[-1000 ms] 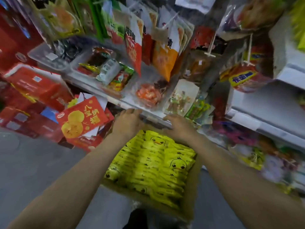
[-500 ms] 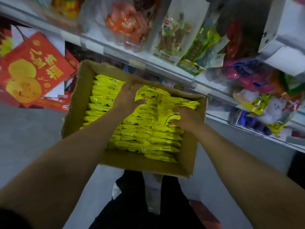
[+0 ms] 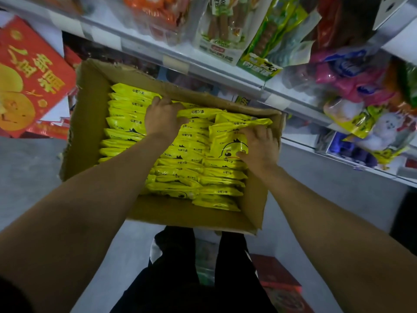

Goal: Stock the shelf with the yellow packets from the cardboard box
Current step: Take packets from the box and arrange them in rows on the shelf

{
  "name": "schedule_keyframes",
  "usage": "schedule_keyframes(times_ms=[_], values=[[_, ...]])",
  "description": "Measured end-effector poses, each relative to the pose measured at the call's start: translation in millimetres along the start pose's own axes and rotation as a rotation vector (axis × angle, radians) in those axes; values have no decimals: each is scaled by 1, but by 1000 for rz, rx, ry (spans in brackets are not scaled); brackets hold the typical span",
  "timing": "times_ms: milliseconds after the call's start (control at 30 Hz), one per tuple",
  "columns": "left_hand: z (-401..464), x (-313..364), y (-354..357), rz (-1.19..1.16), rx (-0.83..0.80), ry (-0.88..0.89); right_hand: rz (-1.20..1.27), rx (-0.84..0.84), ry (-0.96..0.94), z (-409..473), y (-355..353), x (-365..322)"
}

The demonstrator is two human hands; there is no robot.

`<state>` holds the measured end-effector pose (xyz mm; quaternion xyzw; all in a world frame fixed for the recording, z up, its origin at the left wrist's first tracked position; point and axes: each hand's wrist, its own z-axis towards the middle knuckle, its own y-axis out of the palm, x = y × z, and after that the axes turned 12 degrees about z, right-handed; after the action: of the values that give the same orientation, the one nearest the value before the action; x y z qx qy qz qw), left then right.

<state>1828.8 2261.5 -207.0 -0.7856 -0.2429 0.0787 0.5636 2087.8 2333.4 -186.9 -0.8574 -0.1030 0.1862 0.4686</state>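
Right hand (image 3: 259, 147) grip pinching a duck-faced yellow packet (image 3: 228, 143), left hand (image 3: 163, 118) fingertips buried among packets (grip seemingly closing), cardboard box (image 3: 90, 114).

Both hands among boxed yellow packets (image 3: 180, 152)

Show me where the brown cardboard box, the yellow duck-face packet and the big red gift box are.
Brown cardboard box (image 3: 90, 123): head view, on its bare left inner wall.
Yellow duck-face packet (image 3: 228, 144): head view, on its printed front, above the duck's face.
Big red gift box (image 3: 29, 77): head view, on its printed red front.
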Motion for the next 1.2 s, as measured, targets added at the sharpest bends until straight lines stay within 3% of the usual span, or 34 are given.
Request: schedule_keyframes(times_ms=[167,333,500,633,900,1200], values=[[-17,-7,7,-121,-78,-106,49,-50,59,2,5,-2],[-57,-15,7,-587,-255,-298,40,-147,72,0,13,-6],[-97,-20,7,-867,-318,-412,421,-212,136,-14,16,-4],[-117,4,-19,-1024,-260,-497,641,-207,152,-26,-11,-3],[-163,98,-102,-1149,-96,-387,1254,-139,86,-90,-107,36],[-207,262,-182,-1178,55,30,1489,72,-107,-186,-227,167]])
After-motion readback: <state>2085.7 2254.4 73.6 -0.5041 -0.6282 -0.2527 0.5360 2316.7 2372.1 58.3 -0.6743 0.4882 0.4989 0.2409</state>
